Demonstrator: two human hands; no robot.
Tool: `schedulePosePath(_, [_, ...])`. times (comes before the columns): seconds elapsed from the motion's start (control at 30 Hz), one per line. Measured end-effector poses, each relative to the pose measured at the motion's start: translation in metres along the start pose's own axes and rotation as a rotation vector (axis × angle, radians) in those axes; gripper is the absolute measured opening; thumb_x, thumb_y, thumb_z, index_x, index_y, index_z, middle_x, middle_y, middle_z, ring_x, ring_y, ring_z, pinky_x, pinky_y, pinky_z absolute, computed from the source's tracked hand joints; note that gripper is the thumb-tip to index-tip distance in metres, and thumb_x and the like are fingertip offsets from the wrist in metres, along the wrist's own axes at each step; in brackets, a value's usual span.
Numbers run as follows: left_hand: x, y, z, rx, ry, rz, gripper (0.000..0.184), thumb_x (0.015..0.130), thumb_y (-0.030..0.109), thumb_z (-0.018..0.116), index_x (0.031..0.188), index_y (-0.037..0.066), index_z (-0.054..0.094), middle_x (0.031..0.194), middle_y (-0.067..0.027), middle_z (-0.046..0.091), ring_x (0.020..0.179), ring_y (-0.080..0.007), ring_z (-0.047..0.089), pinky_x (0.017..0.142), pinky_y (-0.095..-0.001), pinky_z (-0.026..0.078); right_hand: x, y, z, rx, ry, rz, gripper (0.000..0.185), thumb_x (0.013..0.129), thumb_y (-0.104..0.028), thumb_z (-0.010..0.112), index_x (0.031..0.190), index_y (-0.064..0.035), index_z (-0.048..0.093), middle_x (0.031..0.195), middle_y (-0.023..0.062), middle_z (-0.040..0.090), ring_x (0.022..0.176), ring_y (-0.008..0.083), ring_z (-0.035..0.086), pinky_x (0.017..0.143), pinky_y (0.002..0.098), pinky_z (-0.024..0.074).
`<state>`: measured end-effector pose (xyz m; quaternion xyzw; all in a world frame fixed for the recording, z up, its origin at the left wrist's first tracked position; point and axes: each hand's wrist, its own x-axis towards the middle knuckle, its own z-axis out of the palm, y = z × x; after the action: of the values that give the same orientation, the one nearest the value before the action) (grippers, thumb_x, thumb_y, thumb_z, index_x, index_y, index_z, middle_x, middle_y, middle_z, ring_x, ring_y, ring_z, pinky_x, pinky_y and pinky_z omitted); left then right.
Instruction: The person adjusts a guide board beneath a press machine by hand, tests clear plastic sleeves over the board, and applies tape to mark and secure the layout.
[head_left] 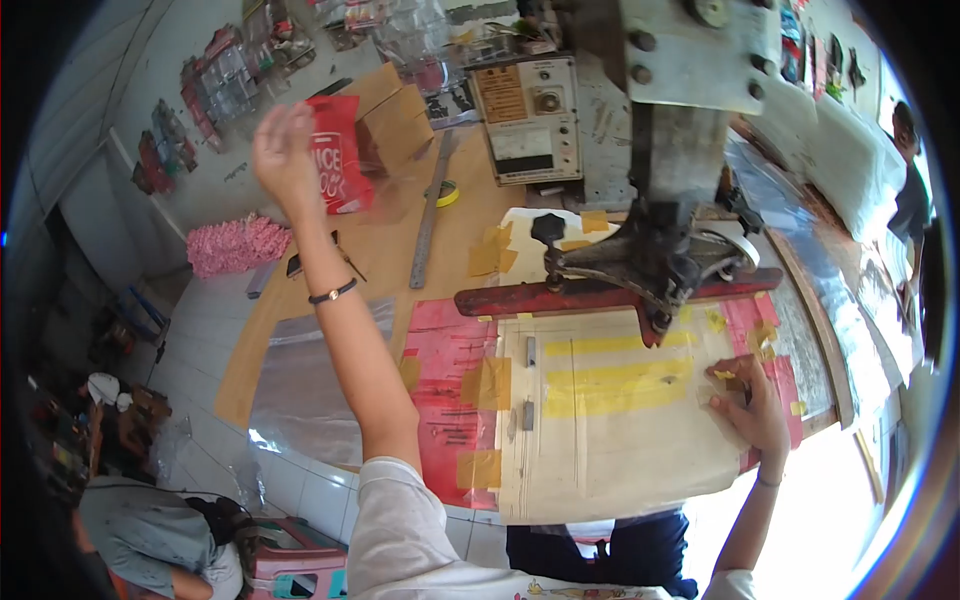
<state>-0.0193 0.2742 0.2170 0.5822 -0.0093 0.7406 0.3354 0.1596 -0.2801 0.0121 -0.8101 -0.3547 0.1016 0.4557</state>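
Note:
My left hand (285, 155) is raised at the far left of the table, slightly smeared, its fingers pointing up and loosely apart. Beside it, a red printed plastic pouch (338, 160) stands before a cardboard box (393, 125); whether they touch is unclear. My right hand (752, 405) rests at the right edge of a cream sheet (630, 450), thumb and forefinger apart, other fingers curled and partly hidden. Yellow strips (620, 375) and two small metal bars (529, 415) lie on that sheet. Above its far edge hangs a press head with a long red bar (500, 300).
A control box (527, 118) stands behind the table. A steel ruler (425, 240), a yellow tape roll (446, 193) and clear plastic sheets (315, 375) lie on the left. Pink bundles (238, 246) sit beyond the table edge. Other people are at lower left and far right.

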Motion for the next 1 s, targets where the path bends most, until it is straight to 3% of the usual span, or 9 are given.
schedulePosePath(0.17, [0.017, 0.102, -0.009, 0.310, 0.169, 0.513, 0.022, 0.089, -0.005, 0.063, 0.111, -0.008, 0.062, 0.103, -0.0179, 0.072, 0.097, -0.0227, 0.070, 0.086, -0.0327, 0.058, -0.003, 0.000, -0.013, -0.105, -0.057, -0.052, 0.044, 0.079, -0.009, 0.078, 0.119, -0.0073, 0.061, 0.110, 0.0062, 0.062, 0.108, 0.0235, 0.061, 0.093, 0.0356, 0.0489])
schedulePosePath(0.2, [0.044, 0.108, -0.050, 0.811, 0.083, 0.884, 0.025, 0.089, -0.003, 0.065, 0.113, -0.009, 0.061, 0.104, -0.0190, 0.072, 0.094, -0.0226, 0.071, 0.082, -0.0320, 0.059, -0.003, 0.008, -0.011, -0.123, -0.027, -0.064, 0.042, 0.080, -0.012, 0.078, 0.118, -0.0073, 0.061, 0.108, 0.0065, 0.062, 0.109, 0.0240, 0.060, 0.092, 0.0359, 0.0489])
schedulePosePath(0.33, [0.051, 0.185, -0.069, 0.239, 0.333, 0.821, 0.012, 0.083, -0.003, 0.072, 0.087, -0.014, 0.069, 0.093, -0.0222, 0.073, 0.078, -0.0238, 0.072, 0.073, -0.0327, 0.060, 0.001, 0.020, -0.014, -0.103, -0.038, -0.277, 0.043, 0.086, -0.021, 0.076, 0.121, -0.0067, 0.057, 0.112, 0.0117, 0.065, 0.098, 0.0269, 0.065, 0.088, 0.0377, 0.0504])
schedulePosePath(0.47, [0.004, 0.254, -0.040, 0.239, 0.440, 0.848, 0.016, 0.083, -0.004, 0.071, 0.084, -0.019, 0.066, 0.087, -0.0243, 0.071, 0.072, -0.0260, 0.072, 0.067, -0.0329, 0.062, -0.002, 0.013, -0.019, -0.117, -0.093, -0.213, 0.044, 0.087, -0.026, 0.075, 0.120, -0.0055, 0.054, 0.107, 0.0145, 0.066, 0.098, 0.0293, 0.064, 0.087, 0.0389, 0.0502])
schedulePosePath(0.53, [-0.007, 0.266, -0.036, 0.274, 0.421, 0.709, 0.015, 0.085, -0.004, 0.069, 0.085, -0.019, 0.067, 0.085, -0.0244, 0.071, 0.070, -0.0266, 0.072, 0.065, -0.0336, 0.063, 0.000, 0.022, -0.014, -0.108, -0.074, -0.219, 0.043, 0.088, -0.026, 0.073, 0.118, -0.0050, 0.052, 0.102, 0.0146, 0.064, 0.095, 0.0298, 0.064, 0.084, 0.0397, 0.0494])
schedulePosePath(0.63, [-0.024, 0.271, -0.023, 0.359, 0.349, 0.579, 0.024, 0.090, 0.004, 0.069, 0.099, -0.018, 0.066, 0.091, -0.0257, 0.071, 0.073, -0.0250, 0.072, 0.064, -0.0329, 0.063, -0.002, 0.016, -0.017, -0.127, -0.091, -0.201, 0.040, 0.088, -0.023, 0.071, 0.118, -0.0047, 0.051, 0.098, 0.0135, 0.063, 0.092, 0.0298, 0.063, 0.080, 0.0409, 0.0490])
schedulePosePath(0.8, [-0.062, 0.287, 0.064, 0.312, 0.130, 0.374, 0.031, 0.093, 0.013, 0.070, 0.115, -0.008, 0.068, 0.104, -0.0121, 0.074, 0.067, -0.0075, 0.055, 0.061, -0.0186, 0.043, 0.002, 0.026, -0.014, -0.089, -0.050, -0.286, 0.038, 0.089, -0.023, 0.069, 0.117, -0.0056, 0.051, 0.099, 0.0144, 0.063, 0.094, 0.0309, 0.064, 0.077, 0.0412, 0.0495])
schedulePosePath(0.93, [-0.094, 0.277, 0.130, 0.033, -0.236, 0.347, 0.022, 0.096, 0.003, 0.062, 0.115, -0.007, 0.065, 0.115, -0.0190, 0.071, 0.053, -0.0001, 0.037, 0.049, -0.0149, 0.030, -0.004, 0.024, -0.017, -0.027, 0.034, -0.338, 0.038, 0.090, -0.022, 0.070, 0.118, -0.0050, 0.050, 0.105, 0.0138, 0.065, 0.099, 0.0302, 0.066, 0.081, 0.0402, 0.0507])
schedulePosePath(1.0, [-0.116, 0.265, 0.158, -0.010, -0.368, 0.277, 0.020, 0.094, -0.001, 0.063, 0.113, -0.008, 0.065, 0.110, -0.0170, 0.073, 0.053, 0.0013, 0.039, 0.045, -0.0150, 0.026, -0.025, 0.015, -0.038, -0.172, 0.186, -0.400, 0.038, 0.090, -0.021, 0.071, 0.118, -0.0047, 0.051, 0.110, 0.0139, 0.066, 0.105, 0.0309, 0.066, 0.087, 0.0408, 0.0505])
